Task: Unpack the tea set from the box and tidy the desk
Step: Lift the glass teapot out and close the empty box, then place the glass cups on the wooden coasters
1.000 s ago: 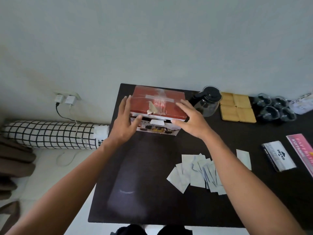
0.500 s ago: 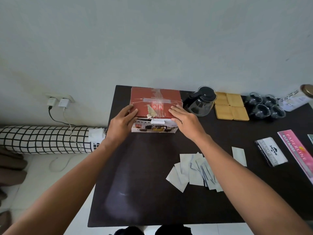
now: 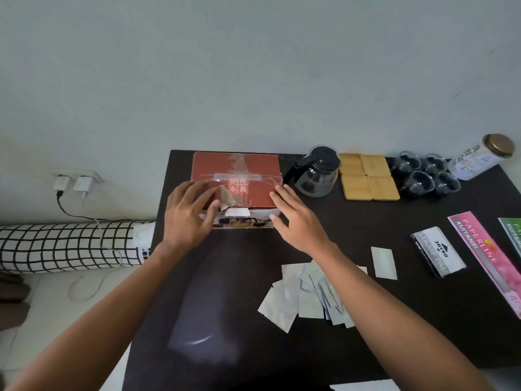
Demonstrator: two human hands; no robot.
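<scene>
One red cardboard box (image 3: 236, 176) sits on the dark desk (image 3: 352, 230), right under the fingertips of two bare hands, the left hand (image 3: 187, 218) and the right hand (image 3: 296, 221). Just past the right fingers stands one clear glass teapot with a black lid (image 3: 317, 173). Beyond that, four square bamboo coasters (image 3: 368, 176) in a two-by-two block. Further right, four small glass cups (image 3: 425, 174), also two by two, then one clear jar with a bronze lid (image 3: 483, 156). Below the right wrist is a loose pile of pale paper sachets (image 3: 304, 297), too overlapped to count, plus one sachet (image 3: 384, 262) lying apart. One grey stamp-pad box (image 3: 437, 255), one pink receipt book (image 3: 486, 256), one green book (image 3: 513, 232) at the edge.
</scene>
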